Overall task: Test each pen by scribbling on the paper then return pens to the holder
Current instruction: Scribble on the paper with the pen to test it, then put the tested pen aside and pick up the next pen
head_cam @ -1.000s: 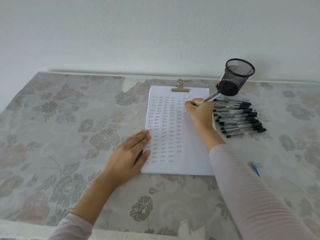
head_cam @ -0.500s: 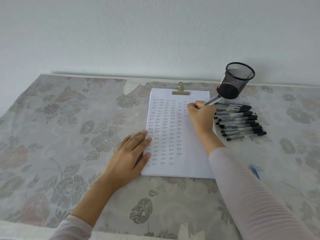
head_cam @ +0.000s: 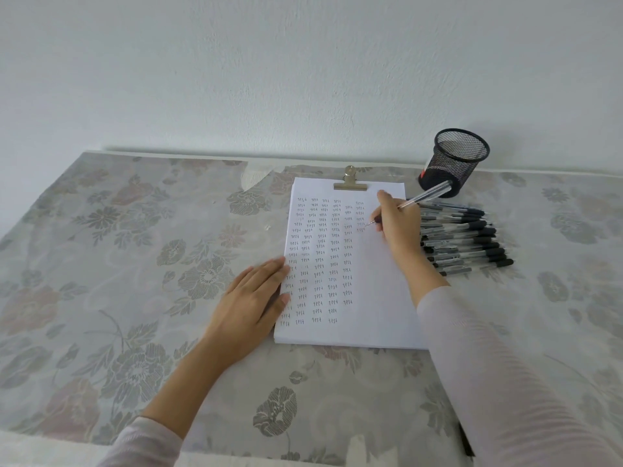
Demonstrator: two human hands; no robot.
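The right hand (head_cam: pixel 397 227) is gripping a clear pen (head_cam: pixel 425 196). Its tip, hidden a second ago, is now showing and touching the paper (head_cam: pixel 371 298), slightly lower in the rightmost column. The left hand (head_cam: pixel 249 305) is still lying flat on the paper's left edge. The other pens (head_cam: pixel 467 239) are lying on the desk (head_cam: pixel 135 264) by the holder (head_cam: pixel 455 163).

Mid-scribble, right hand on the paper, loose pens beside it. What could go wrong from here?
1. The right hand works close beside the loose pens; a wrist sweep could scatter them.
2. The held pen aims its back end at the mesh holder; a quick lift might knock it over.
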